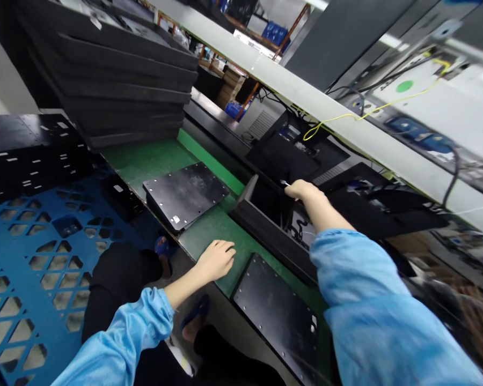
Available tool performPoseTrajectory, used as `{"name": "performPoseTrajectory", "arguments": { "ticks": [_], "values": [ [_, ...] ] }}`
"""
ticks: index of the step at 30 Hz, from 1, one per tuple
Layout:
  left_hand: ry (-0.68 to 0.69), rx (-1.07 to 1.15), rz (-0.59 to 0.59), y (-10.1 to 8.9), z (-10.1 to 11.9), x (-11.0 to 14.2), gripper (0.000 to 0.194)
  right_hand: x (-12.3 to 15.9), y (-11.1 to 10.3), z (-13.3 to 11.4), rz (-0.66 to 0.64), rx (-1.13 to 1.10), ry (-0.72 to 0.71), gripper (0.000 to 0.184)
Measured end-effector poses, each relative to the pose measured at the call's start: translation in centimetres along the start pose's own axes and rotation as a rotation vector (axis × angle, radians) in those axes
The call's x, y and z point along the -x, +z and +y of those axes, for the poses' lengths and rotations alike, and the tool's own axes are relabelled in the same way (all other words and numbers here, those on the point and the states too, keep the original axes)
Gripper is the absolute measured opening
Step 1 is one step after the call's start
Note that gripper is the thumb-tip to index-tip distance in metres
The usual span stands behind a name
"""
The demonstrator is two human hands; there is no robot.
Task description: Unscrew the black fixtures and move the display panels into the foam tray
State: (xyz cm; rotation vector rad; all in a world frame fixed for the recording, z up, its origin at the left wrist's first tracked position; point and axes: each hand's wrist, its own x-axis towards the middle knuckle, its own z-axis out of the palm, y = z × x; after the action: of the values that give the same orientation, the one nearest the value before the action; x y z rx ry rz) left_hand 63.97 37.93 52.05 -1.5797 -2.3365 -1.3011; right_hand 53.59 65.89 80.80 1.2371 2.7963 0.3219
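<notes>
My left hand (pixel 217 259) rests on the green bench top (pixel 199 241), fingers loosely bent with nothing seen in them. It lies between two flat black panels with small screws along their edges: one panel (pixel 189 193) sits farther up the bench, the other panel (pixel 279 316) lies nearer. My right hand (pixel 304 193) reaches over a black open tray (pixel 261 217) at the back of the bench. Its fingers are closed, and a small thin white tip (pixel 284 183) sticks out of them; the rest of that thing is hidden.
A tall stack of black foam trays (pixel 124 80) stands at the far end of the bench. Black boxes (pixel 32 155) sit on a blue plastic pallet (pixel 12 236) at left. A white beam (pixel 273 69) with a yellow cable (pixel 346 115) crosses above, before dark monitors (pixel 284 155).
</notes>
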Motion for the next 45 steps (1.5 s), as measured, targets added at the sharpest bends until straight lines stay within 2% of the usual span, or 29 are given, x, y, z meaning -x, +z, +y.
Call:
{"name": "performPoseTrajectory", "arguments": {
  "ticks": [2, 5, 7, 9, 12, 15, 17, 20, 23, 25, 27, 30, 33, 37, 39, 42, 45],
  "values": [
    [0.008, -0.037, 0.015, 0.2, -0.1, 0.0, 0.020, 0.5, 0.7, -3.2, -0.044, -0.028, 0.042, 0.026],
    [0.021, -0.070, 0.037, 0.3, -0.3, -0.1, 0.018, 1.6, 1.0, -6.4, -0.060, -0.087, 0.018, 0.049],
    [0.025, -0.077, 0.049, 0.3, -0.4, -0.1, 0.017, 2.4, 0.6, -7.1, -0.046, -0.121, -0.015, 0.058],
    [0.026, -0.080, 0.056, 0.3, -0.5, -0.1, 0.017, 3.4, 0.0, -6.4, -0.023, -0.151, -0.049, 0.053],
    [0.024, -0.093, 0.056, 0.0, -0.4, -0.3, 0.018, 6.2, -0.1, -2.9, 0.037, -0.219, -0.125, 0.047],
    [0.029, -0.113, 0.041, -0.3, -0.5, -0.4, 0.020, 11.4, 2.5, 3.2, 0.095, -0.289, -0.176, 0.051],
    [0.035, -0.122, 0.028, -0.4, -0.5, -0.5, 0.021, 16.3, 6.0, 7.7, 0.093, -0.360, -0.161, 0.054],
    [0.050, -0.120, 0.007, -0.6, -0.5, -0.4, 0.023, 24.6, 12.9, 14.1, 0.052, -0.477, -0.018, 0.057],
    [0.076, -0.132, -0.012, -0.9, -0.5, -0.3, 0.027, 32.1, 19.5, 19.3, 0.011, -0.579, 0.113, 0.066],
    [0.095, -0.168, -0.019, -1.1, -0.5, -0.3, 0.028, 35.5, 22.9, 22.0, 0.051, -0.633, 0.229, 0.071],
    [0.116, -0.206, -0.027, -1.4, -0.7, -0.4, 0.030, 37.4, 25.5, 24.3, 0.111, -0.668, 0.336, 0.075],
    [0.151, -0.235, -0.047, -1.7, -0.9, -0.7, 0.030, 37.5, 28.3, 26.0, 0.170, -0.705, 0.395, 0.078],
    [0.172, -0.240, -0.050, -1.9, -1.0, -1.0, 0.030, 35.5, 30.2, 25.4, 0.141, -0.741, 0.430, 0.073],
    [0.151, -0.231, -0.044, -2.1, -0.8, -1.1, 0.032, 32.5, 30.8, 23.3, 0.112, -0.747, 0.557, 0.067],
    [0.139, -0.231, -0.041, -2.0, -0.7, -1.2, 0.031, 32.2, 30.4, 23.2, 0.105, -0.761, 0.541, 0.067],
    [0.117, -0.243, -0.028, -1.9, -0.7, -1.6, 0.030, 34.6, 30.0, 24.2, 0.097, -0.872, 0.479, 0.068],
    [0.134, -0.253, -0.051, -2.4, -0.8, -1.7, 0.031, 41.0, 31.4, 25.1, 0.286, -0.880, 0.583, 0.058]
  ]
}}
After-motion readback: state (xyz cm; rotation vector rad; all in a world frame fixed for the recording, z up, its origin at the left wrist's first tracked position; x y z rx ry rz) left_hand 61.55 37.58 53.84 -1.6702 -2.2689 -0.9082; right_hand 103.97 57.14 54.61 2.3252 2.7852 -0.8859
